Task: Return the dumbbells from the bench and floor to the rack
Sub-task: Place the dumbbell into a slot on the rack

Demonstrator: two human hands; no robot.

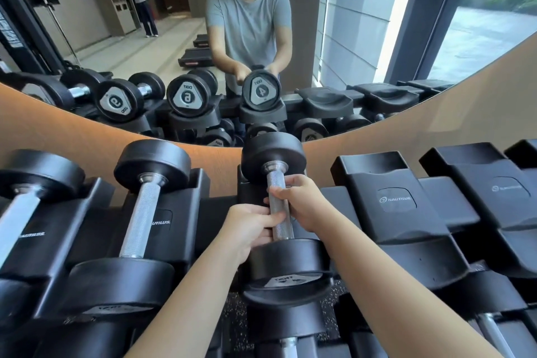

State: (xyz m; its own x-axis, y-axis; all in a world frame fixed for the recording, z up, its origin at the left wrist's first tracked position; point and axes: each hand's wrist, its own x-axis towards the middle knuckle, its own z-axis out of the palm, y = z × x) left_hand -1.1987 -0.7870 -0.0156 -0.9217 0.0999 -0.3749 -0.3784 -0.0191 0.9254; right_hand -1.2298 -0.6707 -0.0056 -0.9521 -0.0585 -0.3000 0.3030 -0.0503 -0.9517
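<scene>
A black dumbbell (273, 160) with a knurled steel handle lies across the top row of the black rack (386, 206), its far head near the mirror and its near head toward me. Both hands hold its handle: my left hand (250, 224) grips from the left, my right hand (299, 200) from the right, slightly farther up. The dumbbell's far head rests in or just above a cradle; I cannot tell if it is fully seated. To its left, two more dumbbells (139, 212) lie in their cradles.
Empty cradles (499, 183) fill the rack's top row to the right. A lower row holds more dumbbells (287, 340). A mirror (348, 38) right behind the rack reflects me, a person standing far back, and gym equipment. Speckled floor shows below.
</scene>
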